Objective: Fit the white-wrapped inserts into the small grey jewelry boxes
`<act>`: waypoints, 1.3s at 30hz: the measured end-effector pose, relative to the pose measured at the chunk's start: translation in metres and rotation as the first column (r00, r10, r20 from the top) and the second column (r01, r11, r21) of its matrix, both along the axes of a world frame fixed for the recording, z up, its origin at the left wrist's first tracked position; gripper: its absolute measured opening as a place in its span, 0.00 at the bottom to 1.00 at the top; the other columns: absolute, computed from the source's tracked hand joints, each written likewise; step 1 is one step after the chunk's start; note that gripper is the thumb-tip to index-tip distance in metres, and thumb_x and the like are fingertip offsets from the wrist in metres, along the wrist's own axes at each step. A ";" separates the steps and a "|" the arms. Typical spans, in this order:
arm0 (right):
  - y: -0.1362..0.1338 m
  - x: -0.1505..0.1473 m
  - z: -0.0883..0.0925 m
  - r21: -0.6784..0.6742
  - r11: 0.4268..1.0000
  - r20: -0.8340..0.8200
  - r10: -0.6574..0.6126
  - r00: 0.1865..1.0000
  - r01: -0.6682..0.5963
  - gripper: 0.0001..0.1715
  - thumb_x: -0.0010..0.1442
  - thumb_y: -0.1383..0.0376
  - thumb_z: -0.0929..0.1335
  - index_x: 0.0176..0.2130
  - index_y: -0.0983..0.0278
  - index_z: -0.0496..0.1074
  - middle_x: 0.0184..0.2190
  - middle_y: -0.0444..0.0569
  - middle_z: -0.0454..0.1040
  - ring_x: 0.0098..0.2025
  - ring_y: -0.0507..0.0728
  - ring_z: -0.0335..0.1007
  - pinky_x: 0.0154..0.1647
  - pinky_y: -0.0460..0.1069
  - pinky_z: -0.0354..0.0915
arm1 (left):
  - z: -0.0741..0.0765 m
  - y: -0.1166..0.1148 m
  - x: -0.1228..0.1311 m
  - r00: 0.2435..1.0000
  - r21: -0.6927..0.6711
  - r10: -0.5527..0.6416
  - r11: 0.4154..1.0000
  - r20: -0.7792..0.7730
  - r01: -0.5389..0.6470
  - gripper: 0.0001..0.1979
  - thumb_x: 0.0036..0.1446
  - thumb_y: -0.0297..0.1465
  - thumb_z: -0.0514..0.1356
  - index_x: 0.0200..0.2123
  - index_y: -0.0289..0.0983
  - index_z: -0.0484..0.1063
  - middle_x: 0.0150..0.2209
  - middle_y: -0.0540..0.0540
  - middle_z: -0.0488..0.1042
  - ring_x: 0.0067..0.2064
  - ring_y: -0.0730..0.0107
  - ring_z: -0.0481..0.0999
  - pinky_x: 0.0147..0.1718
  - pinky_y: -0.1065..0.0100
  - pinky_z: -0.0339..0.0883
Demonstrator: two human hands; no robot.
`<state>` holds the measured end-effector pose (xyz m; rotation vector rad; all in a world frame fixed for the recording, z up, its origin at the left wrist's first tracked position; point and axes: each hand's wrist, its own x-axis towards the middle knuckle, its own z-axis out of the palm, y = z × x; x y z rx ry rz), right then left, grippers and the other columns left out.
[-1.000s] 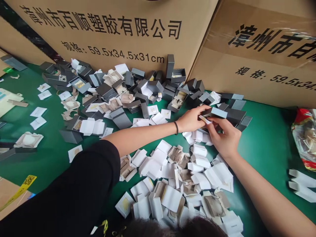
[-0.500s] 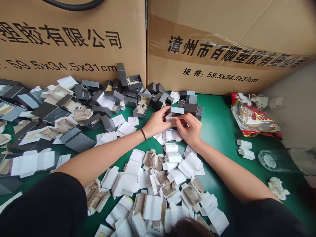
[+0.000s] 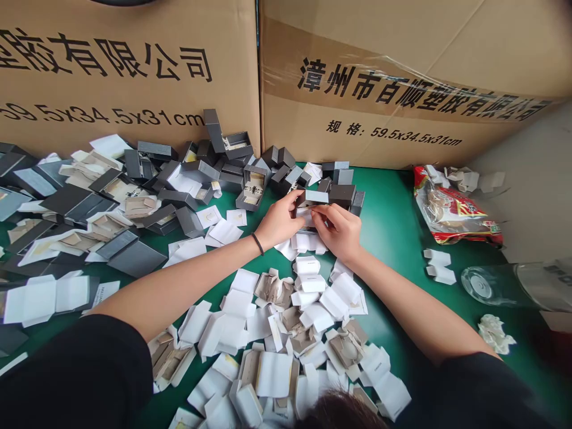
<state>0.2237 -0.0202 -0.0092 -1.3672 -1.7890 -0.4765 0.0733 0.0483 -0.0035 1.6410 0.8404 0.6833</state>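
Observation:
A small dark grey hinged box (image 3: 316, 196) stands open between my hands at the far middle of the table. My left hand (image 3: 280, 219) grips its left side, thumb along the front. The fingers of my right hand (image 3: 342, 231) are pinched at the box's opening, on a white card insert (image 3: 305, 214); the fingertips partly cover it. Folded white card pieces (image 3: 308, 243) lie just below the box. Another grey box (image 3: 343, 195) is right behind my right hand. To the left, an open grey box (image 3: 254, 187) shows a pale lining with dark marks.
Two large cartons (image 3: 402, 128) close off the back. Many grey boxes (image 3: 136, 253) are heaped at left, and white inserts (image 3: 274, 374) are piled in front of me. A red snack bag (image 3: 460, 211), a clear glass (image 3: 491, 286) and crumpled tissue (image 3: 496, 333) lie at right on the green table.
The whole view has shifted slightly, so things sit a little further left and up. Both hands stay at the same box, with only slight finger movement.

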 end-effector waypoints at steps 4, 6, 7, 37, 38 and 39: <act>0.000 0.002 0.001 -0.022 0.999 0.075 -0.035 0.997 0.037 0.08 0.59 0.64 0.68 0.38 0.65 0.75 0.23 0.40 0.73 0.24 0.43 0.64 0.26 0.41 0.55 | 0.001 -0.001 0.000 1.000 -0.009 -0.020 1.000 0.020 0.021 0.26 0.47 0.23 0.57 0.52 0.35 0.66 0.33 0.50 0.73 0.33 0.80 0.71 0.32 0.81 0.65; 0.000 0.003 0.000 -0.018 0.998 0.142 -0.052 0.988 0.055 0.08 0.60 0.65 0.68 0.40 0.63 0.76 0.23 0.40 0.73 0.24 0.43 0.65 0.26 0.41 0.53 | 0.002 -0.001 0.000 0.999 -0.006 -0.026 1.000 0.036 0.026 0.26 0.46 0.22 0.57 0.52 0.35 0.66 0.35 0.48 0.74 0.36 0.77 0.73 0.36 0.79 0.67; 0.000 0.003 0.000 -0.009 0.998 0.157 -0.053 0.986 0.055 0.08 0.60 0.65 0.67 0.39 0.63 0.76 0.23 0.41 0.74 0.25 0.43 0.66 0.26 0.41 0.53 | 0.002 -0.001 0.000 0.999 -0.001 -0.025 1.000 0.034 0.025 0.26 0.46 0.22 0.58 0.52 0.35 0.66 0.35 0.48 0.74 0.37 0.76 0.74 0.37 0.79 0.68; 0.010 0.009 -0.004 0.083 0.993 0.119 -0.098 0.988 0.088 0.09 0.62 0.67 0.66 0.32 0.64 0.76 0.16 0.40 0.64 0.20 0.42 0.54 0.22 0.43 0.48 | 0.004 -0.004 0.002 0.998 0.003 -0.007 1.000 -0.065 0.007 0.21 0.49 0.27 0.57 0.49 0.36 0.66 0.37 0.47 0.77 0.37 0.74 0.77 0.39 0.74 0.71; 0.010 0.010 -0.003 0.081 0.992 0.118 -0.103 0.988 0.094 0.10 0.62 0.66 0.66 0.32 0.63 0.76 0.16 0.40 0.64 0.20 0.42 0.54 0.22 0.43 0.47 | 0.005 -0.004 0.002 0.999 0.007 0.000 1.000 -0.054 0.000 0.21 0.49 0.26 0.57 0.49 0.36 0.67 0.36 0.47 0.77 0.36 0.74 0.76 0.39 0.74 0.71; 0.011 0.010 -0.003 0.071 0.992 0.117 -0.108 0.987 0.100 0.11 0.62 0.66 0.65 0.32 0.63 0.76 0.16 0.40 0.64 0.20 0.43 0.53 0.22 0.43 0.47 | 0.005 -0.004 0.003 0.999 0.009 0.009 1.000 -0.042 -0.008 0.20 0.48 0.26 0.57 0.48 0.35 0.67 0.35 0.47 0.76 0.35 0.74 0.76 0.38 0.75 0.71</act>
